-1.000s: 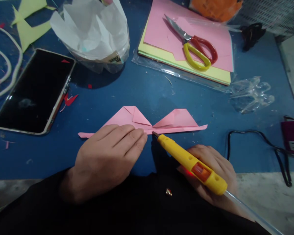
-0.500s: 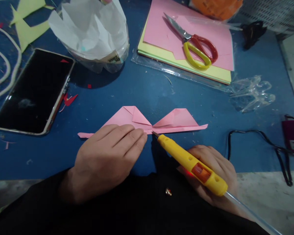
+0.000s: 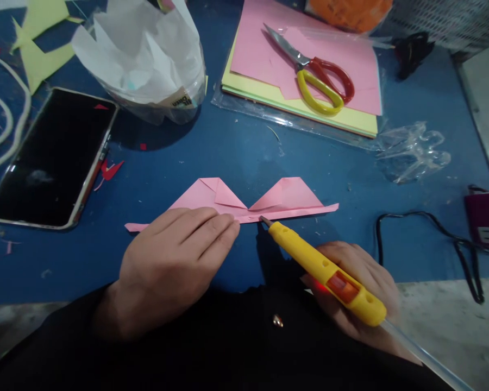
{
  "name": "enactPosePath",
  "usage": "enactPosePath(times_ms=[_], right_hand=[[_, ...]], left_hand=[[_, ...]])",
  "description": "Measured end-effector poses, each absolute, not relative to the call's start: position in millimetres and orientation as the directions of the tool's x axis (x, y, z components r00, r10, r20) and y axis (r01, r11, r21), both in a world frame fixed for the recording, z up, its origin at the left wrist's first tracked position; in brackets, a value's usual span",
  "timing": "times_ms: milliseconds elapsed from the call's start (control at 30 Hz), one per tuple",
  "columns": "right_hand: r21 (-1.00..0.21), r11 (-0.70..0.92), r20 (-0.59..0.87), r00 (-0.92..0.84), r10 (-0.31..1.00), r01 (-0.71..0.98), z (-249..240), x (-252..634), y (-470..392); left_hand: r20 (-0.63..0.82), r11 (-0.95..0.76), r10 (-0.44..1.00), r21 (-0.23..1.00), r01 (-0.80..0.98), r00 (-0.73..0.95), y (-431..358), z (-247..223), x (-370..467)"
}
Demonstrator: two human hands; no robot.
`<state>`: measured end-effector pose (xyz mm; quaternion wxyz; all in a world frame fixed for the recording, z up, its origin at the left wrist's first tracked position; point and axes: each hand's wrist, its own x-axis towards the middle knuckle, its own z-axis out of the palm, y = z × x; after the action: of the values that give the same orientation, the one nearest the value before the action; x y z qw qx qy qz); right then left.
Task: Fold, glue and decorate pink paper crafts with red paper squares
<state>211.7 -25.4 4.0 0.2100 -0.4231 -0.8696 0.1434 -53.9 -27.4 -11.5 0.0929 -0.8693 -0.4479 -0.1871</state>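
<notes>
A folded pink paper strip (image 3: 301,193) with two raised trapezoid flaps lies on the blue table. My left hand (image 3: 183,255) is closed over its left half, fingers together and bent, holding it down; the thumb is hidden. In my right hand (image 3: 362,277) is a yellow glue gun (image 3: 299,250), with a clear glue stick (image 3: 415,347) coming out of its back end. The fingers wrap round its far side and are partly hidden. The metal nozzle touches or nearly touches the lower edge of the paper, just right of the middle.
Scissors (image 3: 320,87) rest on a stack of coloured paper (image 3: 261,49) at the back. A cut plastic bottle bottom (image 3: 187,111) holds white paper. A phone (image 3: 52,157) and white cable (image 3: 20,130) lie left. Clear plastic (image 3: 415,152), a black cord (image 3: 411,217) and purple charger (image 3: 487,220) are right.
The glue gun's nozzle has moved a little to the right along the paper's lower edge. My left hand stays on the paper. The whole view has shifted slightly.
</notes>
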Motion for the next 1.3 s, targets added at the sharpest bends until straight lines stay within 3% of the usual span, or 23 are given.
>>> enactPosePath(times_ms=[467, 800, 1300], right_hand=[[-0.418, 0.529, 0.306, -0.434, 0.847, 0.739, 0, 229, -37], [-0.329, 0.426, 0.258, -0.353, 0.899, 0.843, -4, 251, -43], [-0.349, 0.379, 0.248, -0.305, 0.919, 0.857, -6, 250, -43]], left_hand=[[0.387, -0.614, 0.729, 0.005, 0.789, 0.565, -27, -13, -59], [0.367, -0.642, 0.714, 0.003, 0.767, 0.596, -26, -13, -61], [0.33, -0.658, 0.718, 0.036, 0.752, 0.613, -28, -24, -71]])
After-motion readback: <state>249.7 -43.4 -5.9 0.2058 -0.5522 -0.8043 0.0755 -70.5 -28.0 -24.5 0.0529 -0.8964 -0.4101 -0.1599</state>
